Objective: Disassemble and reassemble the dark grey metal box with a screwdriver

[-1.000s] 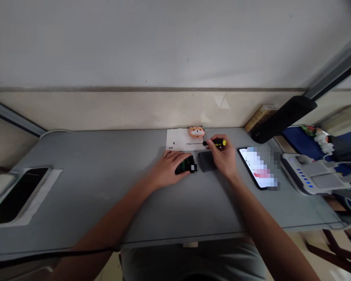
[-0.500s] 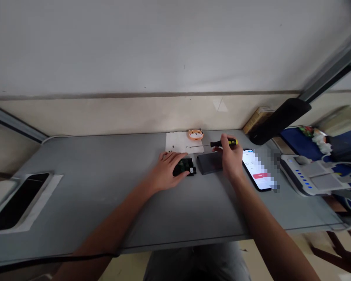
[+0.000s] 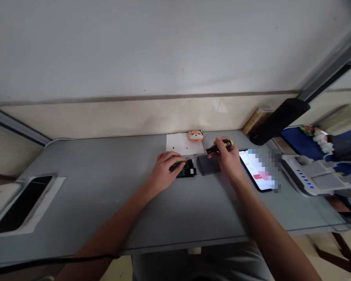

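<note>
My right hand (image 3: 228,159) grips a yellow-and-black screwdriver (image 3: 213,149) by its handle. The thin shaft slants left and down to the fingertips of my left hand (image 3: 165,170). There the thumb and index finger close together at the tip; whatever they pinch is too small to make out. Below them a green circuit board with black parts (image 3: 188,171) lies on the desk, its left side covered by my left hand. A dark grey flat case (image 3: 206,166) sits just right of the board, partly under my right hand.
Small dark screws (image 3: 187,148) lie on white paper (image 3: 178,141) behind the board, with an orange animal-faced case (image 3: 195,136) at its corner. A lit phone (image 3: 253,168) and a white power strip (image 3: 304,177) are at right. Another dark-screened phone (image 3: 23,205) lies far left.
My right hand has brought the screwdriver's tip left and down from over the paper to my left fingertips. My left thumb and index finger have closed together above the board.
</note>
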`<state>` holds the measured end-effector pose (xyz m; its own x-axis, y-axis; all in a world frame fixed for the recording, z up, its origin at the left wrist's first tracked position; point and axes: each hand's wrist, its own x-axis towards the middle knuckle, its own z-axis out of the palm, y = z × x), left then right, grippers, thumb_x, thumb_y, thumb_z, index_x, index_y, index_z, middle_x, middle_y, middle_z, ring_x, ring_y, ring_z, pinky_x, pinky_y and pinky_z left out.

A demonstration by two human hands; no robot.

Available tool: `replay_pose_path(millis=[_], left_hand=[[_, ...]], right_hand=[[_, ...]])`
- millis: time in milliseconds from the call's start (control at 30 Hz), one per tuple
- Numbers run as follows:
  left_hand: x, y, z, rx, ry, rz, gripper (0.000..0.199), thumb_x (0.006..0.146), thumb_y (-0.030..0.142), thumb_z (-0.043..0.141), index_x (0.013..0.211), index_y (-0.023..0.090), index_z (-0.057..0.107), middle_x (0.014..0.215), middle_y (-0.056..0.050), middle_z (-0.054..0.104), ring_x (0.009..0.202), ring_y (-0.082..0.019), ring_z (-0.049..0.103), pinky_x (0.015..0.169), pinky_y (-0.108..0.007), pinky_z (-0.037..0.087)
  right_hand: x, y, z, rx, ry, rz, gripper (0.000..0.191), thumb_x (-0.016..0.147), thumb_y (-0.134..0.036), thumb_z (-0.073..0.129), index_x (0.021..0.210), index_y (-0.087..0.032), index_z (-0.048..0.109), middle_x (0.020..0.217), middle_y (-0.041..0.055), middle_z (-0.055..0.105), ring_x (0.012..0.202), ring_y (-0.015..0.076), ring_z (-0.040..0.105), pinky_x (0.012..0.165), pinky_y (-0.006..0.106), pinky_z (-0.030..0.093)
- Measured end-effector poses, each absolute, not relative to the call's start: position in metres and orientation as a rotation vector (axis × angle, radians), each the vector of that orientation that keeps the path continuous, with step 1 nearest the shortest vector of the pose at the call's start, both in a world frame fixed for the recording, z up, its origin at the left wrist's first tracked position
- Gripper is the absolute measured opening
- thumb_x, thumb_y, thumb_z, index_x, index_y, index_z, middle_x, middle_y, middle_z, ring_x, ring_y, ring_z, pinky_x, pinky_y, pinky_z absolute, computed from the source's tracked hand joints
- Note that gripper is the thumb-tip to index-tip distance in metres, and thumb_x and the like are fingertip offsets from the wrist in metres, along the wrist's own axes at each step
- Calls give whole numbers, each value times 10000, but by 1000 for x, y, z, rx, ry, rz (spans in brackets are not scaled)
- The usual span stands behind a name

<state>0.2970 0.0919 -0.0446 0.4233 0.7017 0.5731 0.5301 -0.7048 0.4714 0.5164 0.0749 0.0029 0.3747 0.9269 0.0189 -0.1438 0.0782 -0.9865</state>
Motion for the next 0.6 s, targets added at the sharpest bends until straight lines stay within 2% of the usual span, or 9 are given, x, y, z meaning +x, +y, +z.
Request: replay_pose_path(millis=[233,433,600], left_hand=[[297,91,-42,2469,1122,1125,175,1015,287,551,938,235,699,969,-30,744,963,-189,693,936,-399,497],[298,88,-38,2606,1114,1100,163,988,232,540,898,229,676,932,-31,736,907,-194,686,921,-412,489],[297,85,-34,2748,1103,1017,156,952,190,555,895,233,693,917,-35,728,887,-206,671,952,-430,474]], right_hand=[[516,73,5,-1237,-903,943,551,680,-737,761,802,-228,590,612,-44,569,496,127,587,369,208,388],[513,65,17,-1324,-1000,950,549,694,-738,736,827,-228,585,639,-40,580,495,131,587,356,203,342],[506,62,21,-1187,-1114,822,394,742,-571,777,800,-239,574,687,-52,570,527,103,556,471,245,459]])
